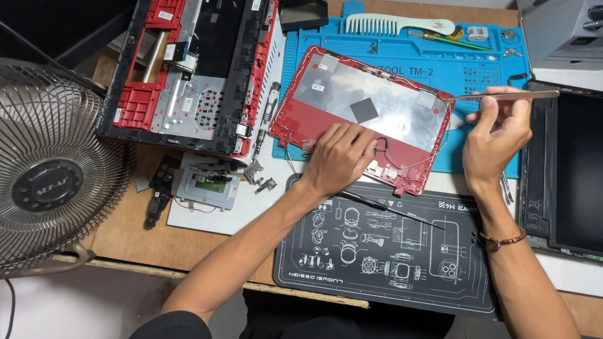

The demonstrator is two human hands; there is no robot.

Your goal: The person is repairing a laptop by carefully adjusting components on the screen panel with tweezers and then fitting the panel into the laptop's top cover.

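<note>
Now | left hand (339, 157) flat on red cover (370, 119) | right hand (496, 135) grip pinching tweezers (509, 95)

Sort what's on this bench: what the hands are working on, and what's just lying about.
In hand:
left hand on red laptop lid
right hand holding tweezers

Lying about:
laptop base
fan
comb
screen panel
black mat

A laptop lid shell (370, 113) lies on the repair mat (496, 69) at the middle of the counter (125, 242). The left hand (339, 157) presses on its near edge; the right hand (496, 135), to its right, pinches tweezers (509, 95) over its far corner. A laptop base (188, 69) lies to the left, a fan (50, 169) further left, a screen panel (575, 169) on the right, and a printed mat (389, 248) nearest the person.
</note>
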